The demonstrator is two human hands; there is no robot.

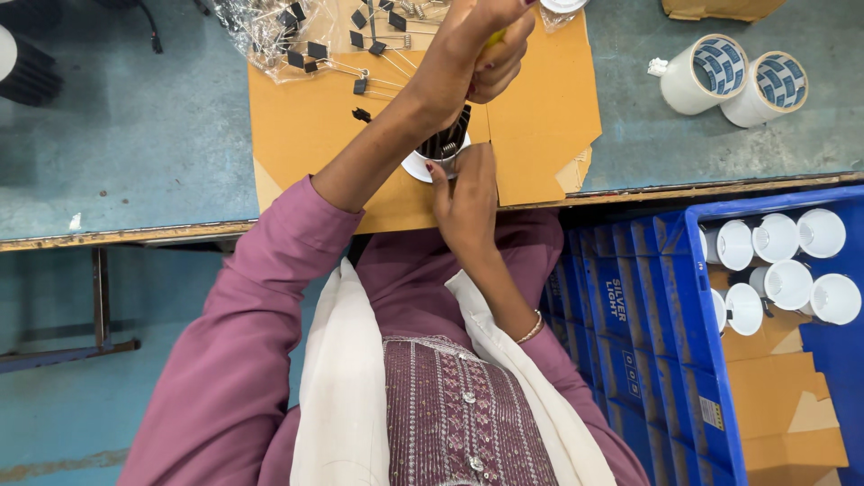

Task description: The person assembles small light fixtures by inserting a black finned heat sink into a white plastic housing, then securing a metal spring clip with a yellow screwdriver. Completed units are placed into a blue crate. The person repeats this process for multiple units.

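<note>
A crinkled clear plastic bag [261, 36] of black clips lies left of the raised fingers [499, 63] — a small label [711, 413], perhaps yellow-striped, sits on the blue crate [670, 297] — well right.

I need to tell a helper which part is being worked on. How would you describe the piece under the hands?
Start at the brown cardboard sheet on the grey-blue bench. At its near edge the right hand steadies a round white-rimmed fitting with dark ribbed fins. Unlike the white cups in the blue crate, it sits alone.
</note>
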